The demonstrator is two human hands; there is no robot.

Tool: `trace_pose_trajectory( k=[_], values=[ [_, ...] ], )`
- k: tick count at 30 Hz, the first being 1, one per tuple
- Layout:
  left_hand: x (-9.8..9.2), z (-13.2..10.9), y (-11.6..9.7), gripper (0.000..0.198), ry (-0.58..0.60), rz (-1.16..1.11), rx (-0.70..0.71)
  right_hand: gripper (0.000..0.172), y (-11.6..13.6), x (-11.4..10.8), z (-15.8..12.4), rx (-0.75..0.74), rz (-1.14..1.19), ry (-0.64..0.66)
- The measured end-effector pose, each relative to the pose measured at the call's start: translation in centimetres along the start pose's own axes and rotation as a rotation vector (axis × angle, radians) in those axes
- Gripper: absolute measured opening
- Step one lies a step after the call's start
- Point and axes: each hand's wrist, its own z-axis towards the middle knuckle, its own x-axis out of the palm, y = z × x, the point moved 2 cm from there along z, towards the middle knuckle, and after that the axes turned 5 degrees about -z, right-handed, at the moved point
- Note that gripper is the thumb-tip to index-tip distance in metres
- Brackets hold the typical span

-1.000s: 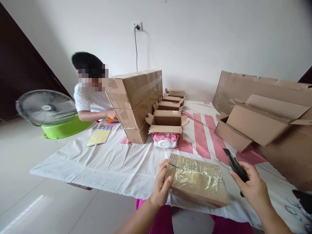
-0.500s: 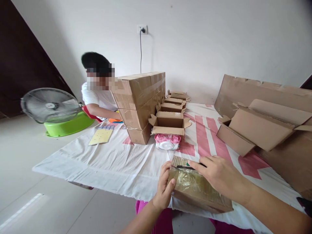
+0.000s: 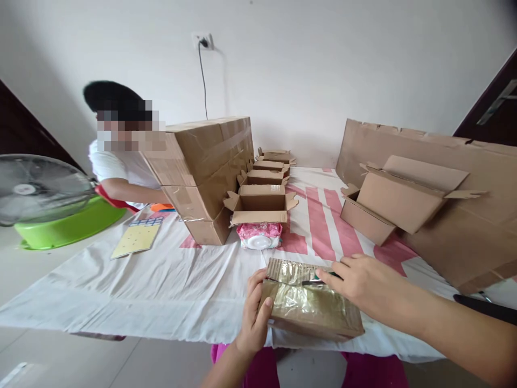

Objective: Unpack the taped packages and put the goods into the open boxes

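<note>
A taped cardboard box point(image 3: 311, 312) lies at the table's near edge, its top covered with shiny clear tape. My left hand point(image 3: 256, 312) grips the box's left end, thumb on the near side and fingers round the end. My right hand point(image 3: 355, 280) is closed on a slim cutter point(image 3: 311, 282) with a dark blade and a bit of green by the fingers. The blade lies along the seam on top of the box, near its middle. Most of the cutter's handle is hidden under my right hand.
A stack of closed cardboard boxes point(image 3: 202, 178) stands at left centre. Beside it runs a row of open boxes point(image 3: 258, 217), with a pink wipes pack point(image 3: 259, 236) in front. More open cardboard point(image 3: 399, 199) lies right. A person point(image 3: 121, 167) sits behind the stack, near a fan point(image 3: 44, 188).
My right hand has drawn the cutter rightward along the box's top seam, away from my left hand. My left hand still holds the same end. The whole view has turned right.
</note>
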Motion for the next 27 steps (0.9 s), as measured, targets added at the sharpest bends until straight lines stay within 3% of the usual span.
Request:
trace_pose_trajectory(
  k=[7,18,23,27],
  values=[
    [0.2,-0.1,0.4,0.03,-0.005,0.014,-0.009,0.044,-1.5,0.2,-3.7,0.062,0.126,0.067],
    [0.3,0.3,0.0,0.031,-0.03,0.088,0.013,0.042,-1.8,1.1,-2.3,0.076,0.214,0.114],
    [0.3,0.6,-0.5,0.02,-0.051,0.234,0.093,0.046,-2.0,0.3,-3.1,0.042,0.182,0.122],
    [0.2,0.9,-1.1,0.016,-0.027,0.305,0.078,0.04,-2.3,0.0,-4.4,0.037,0.12,0.079]
  ],
)
